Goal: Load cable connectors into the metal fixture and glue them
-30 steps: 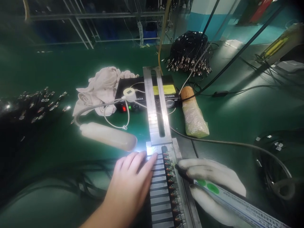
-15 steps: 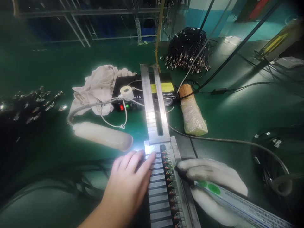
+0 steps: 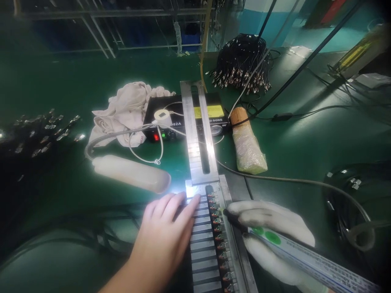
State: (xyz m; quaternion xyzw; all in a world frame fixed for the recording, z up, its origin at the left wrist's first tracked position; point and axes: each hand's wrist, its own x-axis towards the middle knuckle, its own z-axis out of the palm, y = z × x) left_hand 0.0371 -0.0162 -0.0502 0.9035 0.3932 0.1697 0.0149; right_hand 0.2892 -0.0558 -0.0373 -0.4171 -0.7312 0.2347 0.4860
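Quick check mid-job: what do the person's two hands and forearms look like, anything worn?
The left hand is bare, with no glove, and no sleeve shows on the left forearm. The right hand wears an off-white glove with dark grey smudges along the fingers. I can't make out its cuff or any right sleeve.

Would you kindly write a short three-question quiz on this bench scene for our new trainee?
1. What does the gloved right hand hold?
2. True or false: the left hand is gloved too.
3. In the picture, which lies just right of the black box?
A. crumpled cloth
B. plastic-wrapped bundle
C. gooseneck lamp

Key:
1. A pen-like tool with green dots.
2. False; it is bare.
3. B.
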